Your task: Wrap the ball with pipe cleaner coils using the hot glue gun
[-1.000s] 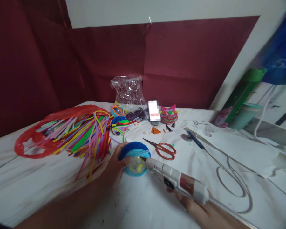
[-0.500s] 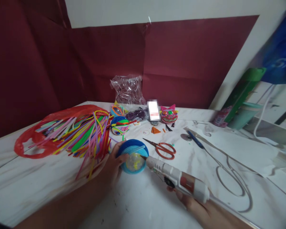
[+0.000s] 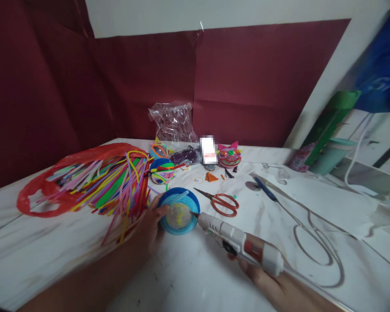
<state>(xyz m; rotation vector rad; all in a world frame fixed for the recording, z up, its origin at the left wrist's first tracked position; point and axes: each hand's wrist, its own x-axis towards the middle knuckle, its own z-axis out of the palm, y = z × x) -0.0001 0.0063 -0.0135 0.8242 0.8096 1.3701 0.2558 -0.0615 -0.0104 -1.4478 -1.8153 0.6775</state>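
My left hand (image 3: 151,225) is closed round a ball wound in blue and light-blue cord (image 3: 178,211), holding it on its side on the white marble table (image 3: 195,277). The ball's clear, glittery open end faces me. My right hand (image 3: 263,279) grips a white hot glue gun (image 3: 238,242). The gun's nozzle touches the right rim of the ball's clear end. A white cable (image 3: 312,242) runs from the gun in loops across the table to the right.
A red plastic bag with several coloured strips (image 3: 94,182) lies at left. Red-handled scissors (image 3: 219,202) sit just behind the ball. Farther back are two finished wound balls (image 3: 162,170), a pink cat-face piece (image 3: 229,157), a clear bag (image 3: 173,122) and a blue pen (image 3: 263,189).
The ball has turned in my left hand so its clear end faces me more fully. The glue gun's nozzle stays at the ball's rim, shifted slightly left.
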